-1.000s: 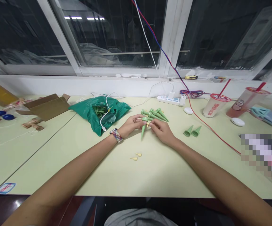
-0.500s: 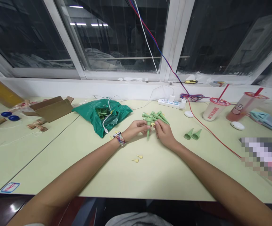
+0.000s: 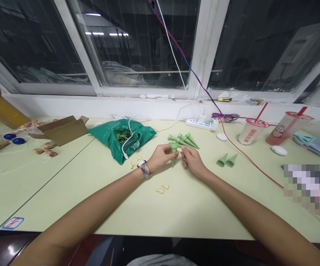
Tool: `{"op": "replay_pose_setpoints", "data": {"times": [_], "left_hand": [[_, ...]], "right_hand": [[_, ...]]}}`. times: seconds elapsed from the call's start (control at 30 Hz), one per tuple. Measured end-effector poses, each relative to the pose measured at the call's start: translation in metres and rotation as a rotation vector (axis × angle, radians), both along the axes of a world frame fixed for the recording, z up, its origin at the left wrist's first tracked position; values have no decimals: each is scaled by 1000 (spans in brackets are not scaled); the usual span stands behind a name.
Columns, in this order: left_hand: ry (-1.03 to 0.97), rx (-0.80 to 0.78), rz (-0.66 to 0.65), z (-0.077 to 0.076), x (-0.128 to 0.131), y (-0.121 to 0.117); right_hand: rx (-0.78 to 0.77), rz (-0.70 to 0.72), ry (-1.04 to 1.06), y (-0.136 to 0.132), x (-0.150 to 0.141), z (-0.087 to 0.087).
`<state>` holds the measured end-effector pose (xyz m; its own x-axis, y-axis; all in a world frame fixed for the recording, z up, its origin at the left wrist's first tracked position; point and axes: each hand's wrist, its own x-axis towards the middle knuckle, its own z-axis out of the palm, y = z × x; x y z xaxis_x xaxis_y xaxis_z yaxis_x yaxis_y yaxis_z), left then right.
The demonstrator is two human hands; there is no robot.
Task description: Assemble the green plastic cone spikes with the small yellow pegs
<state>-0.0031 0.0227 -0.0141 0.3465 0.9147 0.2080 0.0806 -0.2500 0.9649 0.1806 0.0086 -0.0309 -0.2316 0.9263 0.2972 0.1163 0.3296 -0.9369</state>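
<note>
My left hand (image 3: 162, 155) holds a green plastic cone spike (image 3: 173, 157) upright, tip down, by its top. My right hand (image 3: 193, 162) meets it from the other side, its fingertips pinching a small yellow plastic peg (image 3: 179, 150) close to the spike's top. Just behind my hands lies a heap of several similar green spikes (image 3: 183, 140). Two yellow pegs (image 3: 162, 188) lie on the table below my hands, and a few more (image 3: 135, 161) sit near the bag. Two shorter green cones (image 3: 226, 160) stand to the right.
A green plastic bag (image 3: 121, 140) holding green parts lies left of my hands. Beyond are a cardboard box (image 3: 62, 130), a power strip (image 3: 201, 124), a red cable (image 3: 248, 159), two drink cups (image 3: 251, 131) and a white computer mouse (image 3: 221, 136).
My hands have drawn slightly apart and the spike now hangs more upright between them. The whole view has shifted a little as my head tilted.
</note>
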Motion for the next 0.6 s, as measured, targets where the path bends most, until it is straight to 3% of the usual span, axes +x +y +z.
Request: {"op": "replay_pose_setpoints", "data": {"times": [0.13, 0.2, 0.27, 0.37, 0.43, 0.47, 0.6], "left_hand": [[-54, -49, -63, 4, -2, -2], [-65, -60, -76, 6, -1, -3], [-56, -45, -56, 8, 0, -4], [14, 39, 69, 8, 2, -6], [35, 72, 116, 9, 2, -7], [21, 59, 91, 9, 2, -7], [-140, -129, -135, 9, -1, -8]], "right_hand": [[207, -22, -138, -3, 6, 7], [239, -15, -150, -3, 7, 10], [157, 5, -72, -1, 4, 10], [-135, 92, 79, 2, -1, 9], [-171, 100, 54, 3, -2, 8], [-85, 72, -14, 2, -1, 8], [494, -93, -422, -1, 10, 10]]}}
